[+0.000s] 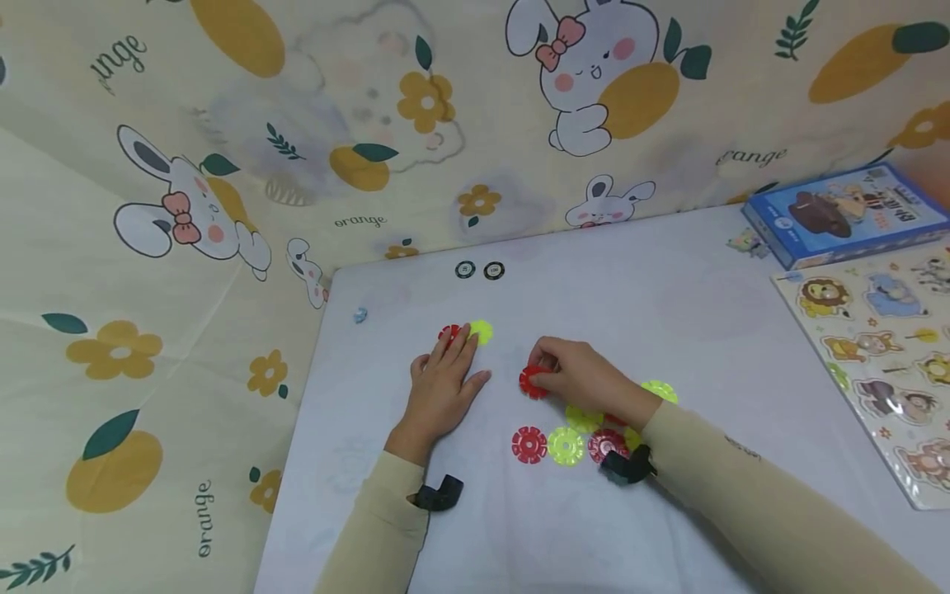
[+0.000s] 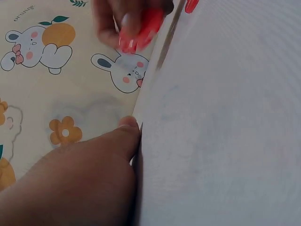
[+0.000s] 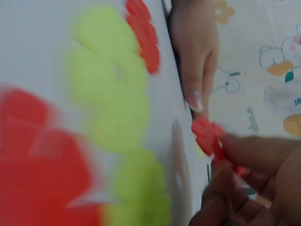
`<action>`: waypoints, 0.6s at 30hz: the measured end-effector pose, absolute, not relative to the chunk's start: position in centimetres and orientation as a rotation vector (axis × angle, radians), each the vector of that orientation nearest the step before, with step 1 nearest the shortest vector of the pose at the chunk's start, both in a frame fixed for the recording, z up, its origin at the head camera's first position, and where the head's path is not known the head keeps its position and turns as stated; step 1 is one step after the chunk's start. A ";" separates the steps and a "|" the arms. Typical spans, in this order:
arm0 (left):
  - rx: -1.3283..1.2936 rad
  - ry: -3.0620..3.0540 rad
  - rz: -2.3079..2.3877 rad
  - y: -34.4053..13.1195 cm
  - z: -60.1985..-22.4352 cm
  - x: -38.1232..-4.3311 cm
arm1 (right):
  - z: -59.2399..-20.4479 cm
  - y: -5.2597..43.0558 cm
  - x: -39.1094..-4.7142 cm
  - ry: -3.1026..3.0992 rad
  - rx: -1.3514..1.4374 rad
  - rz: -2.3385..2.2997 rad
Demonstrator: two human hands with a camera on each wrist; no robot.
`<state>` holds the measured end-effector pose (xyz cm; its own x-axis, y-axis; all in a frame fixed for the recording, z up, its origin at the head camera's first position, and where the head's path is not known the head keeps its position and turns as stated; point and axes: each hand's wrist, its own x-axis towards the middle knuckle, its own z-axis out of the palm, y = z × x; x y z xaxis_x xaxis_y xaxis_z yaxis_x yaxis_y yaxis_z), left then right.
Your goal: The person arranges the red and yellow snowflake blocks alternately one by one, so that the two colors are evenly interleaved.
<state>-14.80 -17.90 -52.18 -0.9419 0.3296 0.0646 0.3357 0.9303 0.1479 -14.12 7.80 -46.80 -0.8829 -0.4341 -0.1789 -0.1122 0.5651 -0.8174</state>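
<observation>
My right hand [image 1: 582, 375] pinches a red notched plastic disc [image 1: 530, 383] between thumb and fingers, held over the white table. In the right wrist view the red disc [image 3: 205, 135] is tilted in the fingertips. My left hand [image 1: 443, 388] lies with fingers extended, fingertips on another red disc [image 1: 448, 331]. A yellow-green disc [image 1: 482, 332] sits beside those fingertips. Below the right hand, a red disc [image 1: 529, 445], a yellow-green disc [image 1: 566, 446] and a second red one [image 1: 605, 443] form a row. More discs lie under the right wrist, partly hidden.
Two dark-ringed round markers [image 1: 479, 270] mark the far side of the table. A small blue piece [image 1: 360, 315] lies at far left. To the right are a blue box [image 1: 846, 213], a tiny figure-like piece [image 1: 748, 242] and an animal picture sheet [image 1: 842, 367]. Patterned cloth [image 1: 475, 124] hangs behind.
</observation>
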 end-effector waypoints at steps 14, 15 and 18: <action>-0.534 -3.056 -0.263 -17.8 -52.3 -14.9 | -46.9 5.9 -16.5 2.739 -0.629 -0.809; -0.527 -3.059 -0.256 -17.8 -52.3 -14.9 | -46.9 5.7 -16.2 2.750 -0.689 -0.694; -0.511 -3.066 -0.239 -18.0 -52.2 -14.8 | -46.9 5.3 -15.6 2.742 -0.780 -0.463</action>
<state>-14.78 -17.96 -52.17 -0.9460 0.3205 0.0488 0.3242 0.9345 0.1467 -15.63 5.29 -46.94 -0.8244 -0.5450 -0.1526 -0.4648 0.8058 -0.3669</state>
